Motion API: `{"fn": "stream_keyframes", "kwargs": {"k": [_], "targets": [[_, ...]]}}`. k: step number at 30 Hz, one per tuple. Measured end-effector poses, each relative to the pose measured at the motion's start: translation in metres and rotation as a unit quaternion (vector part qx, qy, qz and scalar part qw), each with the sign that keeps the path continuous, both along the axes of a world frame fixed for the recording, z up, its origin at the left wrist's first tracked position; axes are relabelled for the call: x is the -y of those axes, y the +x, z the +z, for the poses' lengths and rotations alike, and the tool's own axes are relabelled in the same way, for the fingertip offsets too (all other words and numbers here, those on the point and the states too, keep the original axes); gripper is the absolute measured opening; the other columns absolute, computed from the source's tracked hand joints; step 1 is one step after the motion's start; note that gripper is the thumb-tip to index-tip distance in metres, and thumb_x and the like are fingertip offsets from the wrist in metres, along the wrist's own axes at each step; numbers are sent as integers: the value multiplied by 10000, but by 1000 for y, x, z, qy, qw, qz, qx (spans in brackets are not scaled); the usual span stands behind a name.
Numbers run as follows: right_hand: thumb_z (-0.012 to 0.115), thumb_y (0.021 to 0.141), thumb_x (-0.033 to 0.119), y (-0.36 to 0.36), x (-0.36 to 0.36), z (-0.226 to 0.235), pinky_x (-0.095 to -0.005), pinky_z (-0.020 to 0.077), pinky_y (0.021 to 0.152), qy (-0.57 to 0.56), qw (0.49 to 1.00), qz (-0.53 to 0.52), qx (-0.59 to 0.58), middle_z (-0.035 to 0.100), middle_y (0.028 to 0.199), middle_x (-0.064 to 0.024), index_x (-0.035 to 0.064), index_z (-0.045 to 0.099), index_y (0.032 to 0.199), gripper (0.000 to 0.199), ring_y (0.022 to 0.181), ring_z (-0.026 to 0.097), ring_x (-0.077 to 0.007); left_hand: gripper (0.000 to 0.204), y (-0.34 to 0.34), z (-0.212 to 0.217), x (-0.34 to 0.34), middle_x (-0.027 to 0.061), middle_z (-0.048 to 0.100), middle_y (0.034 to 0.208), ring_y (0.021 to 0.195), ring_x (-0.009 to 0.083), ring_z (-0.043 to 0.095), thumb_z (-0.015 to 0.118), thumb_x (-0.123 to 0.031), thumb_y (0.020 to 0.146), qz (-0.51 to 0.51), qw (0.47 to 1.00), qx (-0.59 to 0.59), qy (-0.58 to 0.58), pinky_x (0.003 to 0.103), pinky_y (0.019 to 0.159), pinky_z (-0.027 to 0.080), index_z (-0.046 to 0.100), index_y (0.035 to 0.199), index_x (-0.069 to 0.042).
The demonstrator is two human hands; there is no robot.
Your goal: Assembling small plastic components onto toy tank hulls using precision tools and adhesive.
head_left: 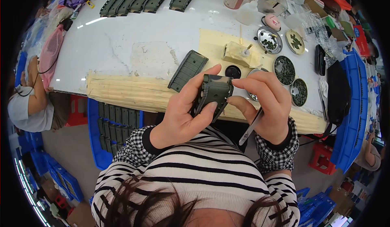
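Above the front edge of the table, my left hand (176,115) grips a dark green camouflage plastic part (219,91) with toothed sides, thumb on its near face. My right hand (270,101) has its thumb and index finger at the part's right edge; whether they pinch a tiny piece there is too small to tell. Metal tweezers (250,128) are tucked in that hand, points toward me. Just beyond my left hand lies a similar green part (188,70) on the table. A small round black dish (232,71) sits behind the held part.
Round tins (284,69) of small dark green pieces stand at right, near a metal dish (269,40) and a pale lid (295,41). A tape-covered block (235,53) stands behind. Several green parts (138,1) line the far edge. A blue crate (94,139) holds more, lower left.
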State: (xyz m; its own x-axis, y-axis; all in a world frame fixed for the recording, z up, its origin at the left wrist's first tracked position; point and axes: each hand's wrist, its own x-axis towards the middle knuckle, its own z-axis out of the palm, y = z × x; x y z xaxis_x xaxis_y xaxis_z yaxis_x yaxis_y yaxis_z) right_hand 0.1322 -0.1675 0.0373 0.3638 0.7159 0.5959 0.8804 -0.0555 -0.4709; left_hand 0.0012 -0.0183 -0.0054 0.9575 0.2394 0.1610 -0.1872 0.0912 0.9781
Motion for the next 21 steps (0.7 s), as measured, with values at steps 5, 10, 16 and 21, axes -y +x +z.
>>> {"fn": "stream_keyframes", "kwargs": {"k": [5, 10, 16, 21], "targets": [[770, 668, 114, 0, 0, -1, -295, 464, 519, -1, 998, 2, 62, 603, 837, -89, 13, 646, 972, 343, 623, 594, -209, 585, 1, -3, -2, 105, 617, 1111, 888, 102, 586, 539, -12, 881, 20, 995, 41, 91, 214, 784, 465, 339, 1429, 25], [764, 680, 118, -3, 2, 3, -274, 435, 503, -55, 993, -5, 101, 600, 848, -77, 0, 643, 993, 356, 621, 577, -177, 598, 2, -2, -4, 97, 629, 1085, 880, 102, 590, 544, 6, 870, 32, 988, 53, 142, 210, 782, 464, 341, 1432, 19], [777, 687, 143, -1, 1, 5, -270, 430, 516, 3, 998, -23, 64, 590, 830, -82, 21, 676, 1016, 366, 631, 569, -188, 583, 5, 1, -3, 111, 560, 1223, 973, 119, 585, 496, 9, 914, -18, 999, 18, -42, 243, 849, 475, 277, 1454, 14], [455, 933, 528, -3, 18, 11, -264, 439, 585, 101, 981, -52, -155, 592, 792, -92, 54, 716, 1007, 546, 628, 542, -189, 579, 5, 5, -6, 191, 501, 1336, 984, 168, 620, 449, -28, 946, -66, 989, -20, -131, 331, 897, 514, 200, 1469, -19]]}}
